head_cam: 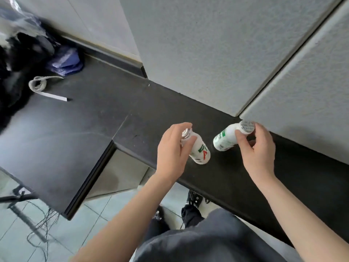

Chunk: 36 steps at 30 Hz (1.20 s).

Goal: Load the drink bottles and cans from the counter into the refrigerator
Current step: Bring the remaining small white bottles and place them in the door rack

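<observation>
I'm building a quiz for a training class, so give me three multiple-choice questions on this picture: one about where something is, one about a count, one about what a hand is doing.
1. Where are the left bottle and the right bottle?
A. on the floor tiles
B. on the dark counter
C. on a fridge shelf

2. How many bottles show?
A. one
B. two
C. four

3. What is the right hand doing?
A. hanging idle
B. lying flat on the counter
C. holding a bottle by its foil-capped top

Answers: 1 B, both rest on the counter's dark top; 2 B, one at each hand; 3 C, its fingers curl round the right bottle's cap, while the left hand grips the other.
</observation>
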Available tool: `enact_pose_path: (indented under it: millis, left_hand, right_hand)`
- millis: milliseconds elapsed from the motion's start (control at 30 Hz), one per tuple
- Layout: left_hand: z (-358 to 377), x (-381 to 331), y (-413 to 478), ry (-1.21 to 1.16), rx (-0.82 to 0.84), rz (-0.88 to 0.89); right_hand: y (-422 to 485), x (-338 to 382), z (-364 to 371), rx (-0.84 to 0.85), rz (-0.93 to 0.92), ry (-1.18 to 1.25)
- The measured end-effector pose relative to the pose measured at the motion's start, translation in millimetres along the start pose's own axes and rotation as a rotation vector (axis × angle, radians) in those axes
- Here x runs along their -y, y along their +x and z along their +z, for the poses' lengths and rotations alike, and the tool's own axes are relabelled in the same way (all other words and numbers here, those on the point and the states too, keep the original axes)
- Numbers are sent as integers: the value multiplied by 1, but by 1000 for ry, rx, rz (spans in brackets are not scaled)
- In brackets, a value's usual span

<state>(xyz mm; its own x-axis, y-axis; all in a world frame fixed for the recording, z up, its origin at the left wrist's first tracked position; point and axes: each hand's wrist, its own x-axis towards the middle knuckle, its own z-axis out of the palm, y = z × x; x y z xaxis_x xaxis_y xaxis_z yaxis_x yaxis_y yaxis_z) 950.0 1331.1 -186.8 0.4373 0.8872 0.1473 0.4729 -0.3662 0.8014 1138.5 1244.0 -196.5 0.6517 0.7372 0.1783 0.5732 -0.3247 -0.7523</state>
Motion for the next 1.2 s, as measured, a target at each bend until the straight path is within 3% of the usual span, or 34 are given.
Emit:
enact_pose_path:
  millis: [300, 533, 733, 1200]
  left_hand:
    - [-102, 59, -128, -82, -212, -303]
    - [-194, 93, -251, -144, -622, -554]
    - [-255, 115, -353, -105, -782, -651]
    - [-316, 135, -579, -87, -1421, -939]
  right_hand:
    - [-79, 60, 54, 335, -68, 119]
    - [-153, 150, 115, 629, -219, 218]
    - [-240, 217, 158, 786, -327, 289]
    - [-459, 354, 246, 1313, -681, 355]
